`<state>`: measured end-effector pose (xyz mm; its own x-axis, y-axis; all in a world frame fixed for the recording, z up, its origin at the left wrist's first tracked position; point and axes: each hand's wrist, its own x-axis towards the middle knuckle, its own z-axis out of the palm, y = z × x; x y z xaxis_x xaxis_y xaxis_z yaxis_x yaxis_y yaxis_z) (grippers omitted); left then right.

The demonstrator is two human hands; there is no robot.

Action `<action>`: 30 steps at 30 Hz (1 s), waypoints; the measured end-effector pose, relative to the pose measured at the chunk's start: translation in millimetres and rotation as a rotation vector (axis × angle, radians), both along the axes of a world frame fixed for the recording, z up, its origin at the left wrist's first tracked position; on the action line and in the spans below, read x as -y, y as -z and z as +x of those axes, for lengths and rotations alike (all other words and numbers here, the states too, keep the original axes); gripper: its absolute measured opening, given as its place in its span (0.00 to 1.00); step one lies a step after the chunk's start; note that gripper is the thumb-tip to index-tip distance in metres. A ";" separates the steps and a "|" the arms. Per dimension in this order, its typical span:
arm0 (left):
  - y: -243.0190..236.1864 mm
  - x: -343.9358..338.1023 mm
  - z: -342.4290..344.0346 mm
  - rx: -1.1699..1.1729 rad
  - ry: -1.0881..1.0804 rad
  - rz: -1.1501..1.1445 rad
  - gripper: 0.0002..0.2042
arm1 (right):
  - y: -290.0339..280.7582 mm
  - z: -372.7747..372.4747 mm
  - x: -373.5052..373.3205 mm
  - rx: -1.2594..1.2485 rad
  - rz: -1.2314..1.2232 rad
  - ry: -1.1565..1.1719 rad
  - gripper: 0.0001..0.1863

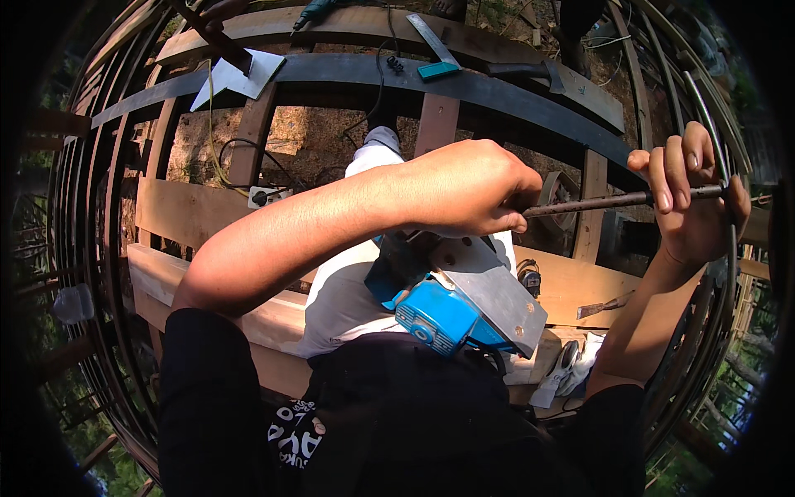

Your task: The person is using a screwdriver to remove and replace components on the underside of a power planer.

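Observation:
My left hand (490,192) is closed around the near end of a dark metal rod (592,204), its arm reaching across in front of me. The fingers of my right hand (686,178) wrap the same rod near its far right end. There a thin, pale bar (706,108) crosses it, so the whole looks like a T-shaped tool; whether the two are joined is hidden by my hand. On my lap, below the left forearm, a blue electric planer (435,315) lies with its flat metal base plate (497,290) facing up. Neither hand touches the planer.
Wooden planks (195,211) and a dark beam (331,68) surround me. Ahead lie a square with a teal stock (437,69), an axe (530,73) and a pale angular plate (240,76). A power strip (269,197), a wooden-handled tool (604,306) and gloves (571,369) are nearer.

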<state>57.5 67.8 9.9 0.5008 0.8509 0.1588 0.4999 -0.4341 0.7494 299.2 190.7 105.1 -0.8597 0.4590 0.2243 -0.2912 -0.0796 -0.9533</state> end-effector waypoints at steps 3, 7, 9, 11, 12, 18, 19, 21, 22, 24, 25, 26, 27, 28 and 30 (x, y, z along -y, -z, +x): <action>-0.2 1.4 0.8 0.004 -0.019 -0.047 0.11 | -20.7 35.3 -17.6 0.371 0.234 0.047 0.28; 5.4 -2.2 5.2 0.003 -0.003 -0.066 0.12 | -55.8 56.4 -5.2 0.648 0.735 0.190 0.19; 13.6 -1.9 0.4 0.027 0.004 -0.079 0.11 | -66.9 37.6 0.5 0.763 1.191 0.107 0.15; 12.0 0.4 -10.8 0.051 0.044 -0.128 0.11 | -63.1 33.1 0.1 0.688 1.552 0.200 0.17; 8.0 -3.3 -10.6 0.065 0.086 -0.163 0.12 | -56.6 41.1 -3.6 0.592 1.677 0.331 0.20; 9.6 5.4 1.6 -0.064 -0.125 0.002 0.14 | 56.6 34.9 21.4 0.052 0.209 0.754 0.27; 12.3 7.9 1.6 -0.056 -0.172 -0.005 0.13 | 61.8 17.2 35.8 0.052 0.179 0.727 0.25; 6.9 8.8 -1.3 -0.061 -0.174 -0.033 0.14 | 71.7 2.2 43.7 0.050 0.130 0.779 0.22; 4.3 9.4 -2.1 -0.058 -0.168 -0.063 0.14 | 74.2 2.9 41.4 0.081 0.105 0.785 0.20; 11.3 8.7 -3.9 0.003 -0.113 -0.065 0.14 | 72.3 -1.2 39.3 0.061 0.131 0.750 0.19; 12.5 8.6 -3.9 0.076 -0.050 -0.070 0.13 | 70.7 -2.6 38.1 0.055 0.160 0.721 0.18; 13.3 7.9 -4.9 0.077 -0.052 -0.070 0.13 | 66.1 -6.1 39.4 0.056 0.160 0.719 0.18; 13.9 7.0 -7.2 0.076 -0.058 -0.093 0.13 | 59.3 -11.7 43.3 0.045 0.129 0.689 0.17; 11.4 7.1 -8.9 0.074 -0.064 -0.114 0.12 | 55.8 -16.8 46.8 0.033 0.098 0.658 0.15; 5.7 9.3 -8.6 0.029 -0.110 -0.123 0.12 | 57.9 -25.2 53.8 0.115 0.149 0.682 0.15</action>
